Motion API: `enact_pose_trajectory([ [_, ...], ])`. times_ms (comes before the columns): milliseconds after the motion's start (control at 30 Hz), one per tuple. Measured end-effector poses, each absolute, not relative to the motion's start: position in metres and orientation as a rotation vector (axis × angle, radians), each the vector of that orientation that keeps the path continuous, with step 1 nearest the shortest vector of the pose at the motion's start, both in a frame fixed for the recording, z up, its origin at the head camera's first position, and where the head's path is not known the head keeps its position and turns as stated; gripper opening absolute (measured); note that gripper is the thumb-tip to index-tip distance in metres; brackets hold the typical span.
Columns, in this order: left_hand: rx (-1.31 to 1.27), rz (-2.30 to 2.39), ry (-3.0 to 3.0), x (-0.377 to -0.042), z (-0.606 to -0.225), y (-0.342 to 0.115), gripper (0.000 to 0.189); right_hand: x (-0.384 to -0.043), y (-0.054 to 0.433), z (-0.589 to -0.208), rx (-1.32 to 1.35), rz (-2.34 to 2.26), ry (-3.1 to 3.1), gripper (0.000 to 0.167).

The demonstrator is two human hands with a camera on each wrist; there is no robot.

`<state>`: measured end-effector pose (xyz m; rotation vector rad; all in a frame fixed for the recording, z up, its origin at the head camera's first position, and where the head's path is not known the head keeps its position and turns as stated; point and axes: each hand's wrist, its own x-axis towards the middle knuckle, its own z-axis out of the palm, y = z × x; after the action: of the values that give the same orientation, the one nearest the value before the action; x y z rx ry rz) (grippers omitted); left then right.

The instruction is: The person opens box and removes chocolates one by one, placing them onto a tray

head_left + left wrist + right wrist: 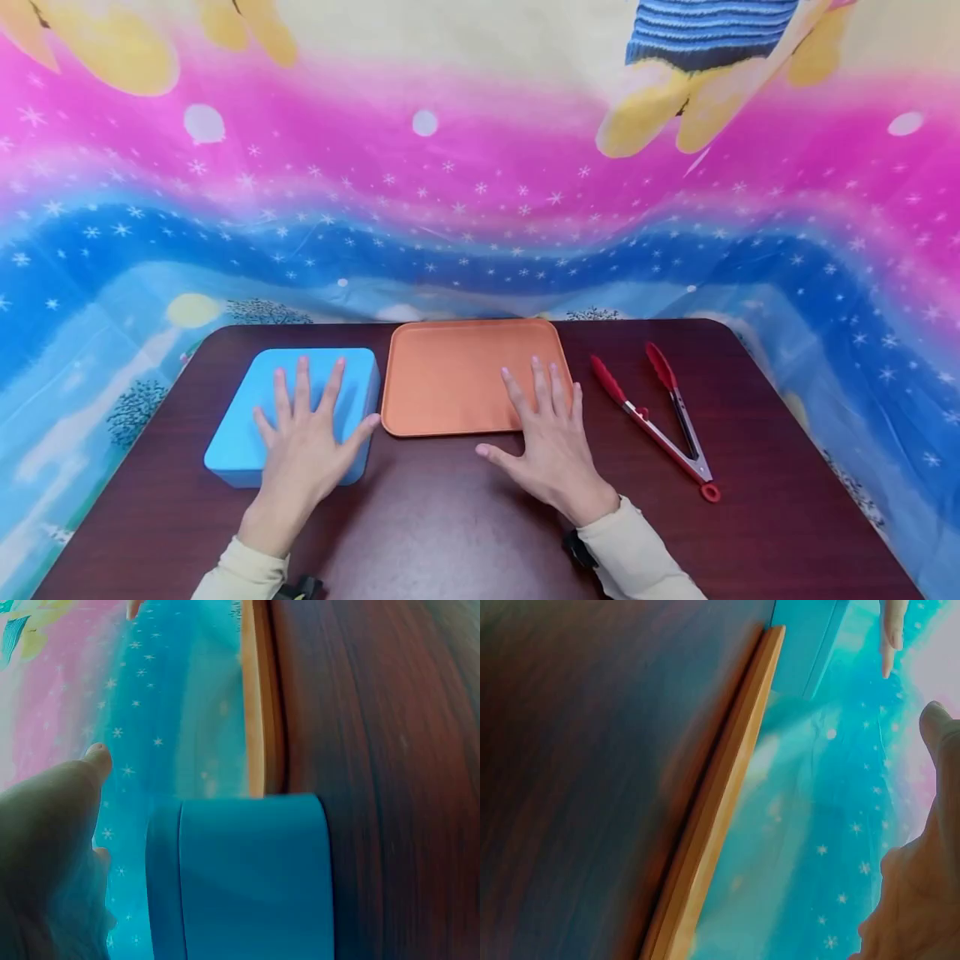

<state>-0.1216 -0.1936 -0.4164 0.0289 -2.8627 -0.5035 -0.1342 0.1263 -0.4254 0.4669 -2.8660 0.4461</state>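
Note:
A blue lidded box (255,417) sits on the left of the dark wooden table, and my left hand (306,450) is over it with fingers spread and straight. In the left wrist view the hand (52,840) appears above the level of the box (255,877), apart from it. My right hand (553,450) has its fingers spread over the right front corner of an orange tray (450,375). The right wrist view shows that hand (922,877) raised above the tray's edge (720,795). Neither hand holds anything.
Red-tipped tongs (678,442) lie spread on the table (450,525), right of the tray. The box stands close to the tray's left side. Behind the table hangs a colourful cloth (480,208) with snowflakes, which also runs along both sides.

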Motion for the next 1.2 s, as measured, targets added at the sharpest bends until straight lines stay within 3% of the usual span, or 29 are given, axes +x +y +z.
enact_pose_trajectory([
  [433, 0.044, -0.52, -2.73, -0.108, -0.417, -0.239, 0.087, -0.145, 0.107, -0.432, 0.585, 0.473, -2.917, 0.1],
  [1033, 0.15, -0.532, -2.819, -0.097, -0.416, -0.299, 0.081, -0.136, 0.049, -0.432, 0.826, 0.625, -2.99, 0.094],
  [1200, 0.21, -0.823, -2.933, -0.098, -0.416, -0.318, 0.086, -0.138, 0.028, -0.431, 0.942, 0.772, -2.941, 0.095],
])
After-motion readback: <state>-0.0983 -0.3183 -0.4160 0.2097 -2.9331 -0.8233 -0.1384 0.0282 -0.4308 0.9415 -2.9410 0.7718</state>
